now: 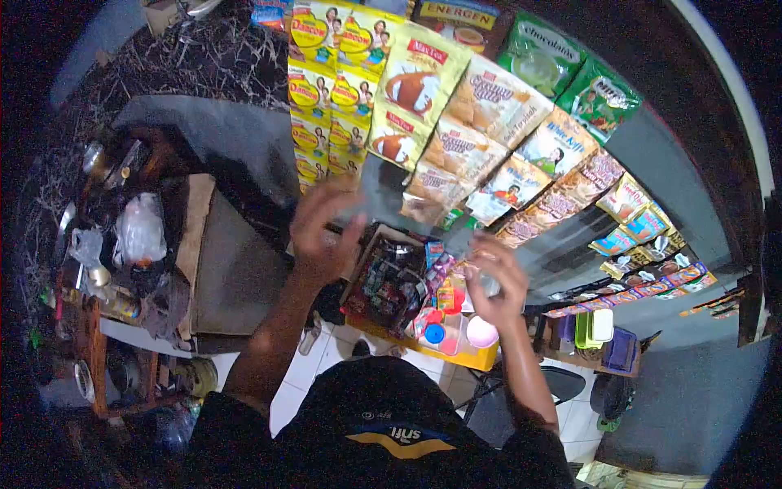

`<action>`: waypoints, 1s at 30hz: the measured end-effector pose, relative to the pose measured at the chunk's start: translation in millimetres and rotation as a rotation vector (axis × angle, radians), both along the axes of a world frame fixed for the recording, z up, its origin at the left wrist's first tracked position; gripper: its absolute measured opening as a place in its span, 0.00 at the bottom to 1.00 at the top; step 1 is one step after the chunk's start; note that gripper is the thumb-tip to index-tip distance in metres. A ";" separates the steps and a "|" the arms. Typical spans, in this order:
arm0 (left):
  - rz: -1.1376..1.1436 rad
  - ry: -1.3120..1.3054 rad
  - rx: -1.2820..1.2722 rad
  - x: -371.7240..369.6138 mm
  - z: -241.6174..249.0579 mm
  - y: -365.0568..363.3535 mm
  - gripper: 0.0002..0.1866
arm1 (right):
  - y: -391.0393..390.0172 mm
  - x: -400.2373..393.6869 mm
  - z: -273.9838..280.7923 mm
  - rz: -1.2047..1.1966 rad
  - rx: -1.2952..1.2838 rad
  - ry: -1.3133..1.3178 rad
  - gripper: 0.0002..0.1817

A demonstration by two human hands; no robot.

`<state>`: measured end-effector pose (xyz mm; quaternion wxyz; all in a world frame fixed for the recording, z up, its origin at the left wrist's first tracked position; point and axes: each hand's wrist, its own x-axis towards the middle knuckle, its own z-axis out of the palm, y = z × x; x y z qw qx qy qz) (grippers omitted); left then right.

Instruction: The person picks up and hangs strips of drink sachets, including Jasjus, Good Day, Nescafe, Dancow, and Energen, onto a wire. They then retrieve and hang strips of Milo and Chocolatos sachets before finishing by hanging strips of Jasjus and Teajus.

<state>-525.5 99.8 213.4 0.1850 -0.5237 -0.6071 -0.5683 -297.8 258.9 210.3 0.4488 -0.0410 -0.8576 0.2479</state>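
My left hand (326, 228) is raised below the strips of yellow Dancow sachets (330, 98). Its fingers are curved, apart and slightly blurred, and I make out nothing held in them. Further right, my right hand (499, 285) is up with bent, parted fingers, also with no clear object in it. Between the hands and beyond them stands a box of small dark packets (387, 281). Beside my right hand are a pink-lidded container (481, 332) and a blue round lid (434, 334). Max Tea sachets (415, 90) and creamy latte sachets (464, 151) hang above.
More sachet strips (652, 232) hang along the wall at right. A cardboard box (236, 269) stands left of my arm, near a clear plastic bag (140, 228). Green and white containers (599, 326) sit low at right. A dark chair (521, 403) stands on the tiled floor.
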 end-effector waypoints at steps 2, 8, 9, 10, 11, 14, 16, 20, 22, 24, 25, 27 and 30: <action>0.036 -0.082 -0.295 19.8 -71.3 -27.3 0.13 | -2.0 47.1 -45.7 -0.044 -0.177 -0.237 0.11; 0.017 -0.464 -0.822 108.9 -275.1 -151.8 0.16 | -29.2 219.9 -168.3 0.058 -0.472 -0.860 0.19; 0.110 -0.374 -1.001 132.7 -256.7 -159.2 0.16 | -34.8 243.2 -179.8 0.068 -0.431 -0.892 0.20; 0.054 -0.465 -1.025 148.4 -266.8 -164.3 0.16 | -40.3 259.3 -185.5 0.066 -0.466 -0.981 0.19; -0.001 -0.559 -1.053 162.9 -281.6 -170.9 0.16 | -47.4 271.4 -196.5 0.063 -0.484 -0.984 0.19; -0.094 -0.547 -1.186 193.0 -292.1 -151.0 0.18 | -64.6 280.1 -231.3 -0.069 -0.692 -0.807 0.19; -0.180 -0.507 -1.221 204.7 -294.8 -128.0 0.17 | -76.1 265.9 -253.0 -0.101 -0.720 -0.707 0.19; -0.180 -0.425 -1.257 216.6 -305.2 -81.5 0.17 | -97.3 225.7 -301.6 -0.081 -0.881 -0.598 0.20; -0.194 -0.448 -1.261 216.5 -304.5 -62.2 0.17 | -103.9 209.4 -312.0 -0.045 -0.892 -0.610 0.20; -0.192 -0.518 -1.230 219.8 -317.8 -60.6 0.18 | -109.3 198.6 -302.1 0.149 -0.947 -0.660 0.20; -0.192 -0.551 -1.231 219.7 -322.9 -57.5 0.18 | -110.9 200.0 -307.7 0.135 -0.959 -0.654 0.20; -0.188 -0.545 -1.257 224.9 -327.5 -61.3 0.18 | -122.4 205.5 -315.8 0.109 -0.997 -0.797 0.22; -0.179 -0.601 -1.272 235.6 -338.4 -74.5 0.18 | -131.4 231.1 -352.4 0.102 -0.955 -0.786 0.21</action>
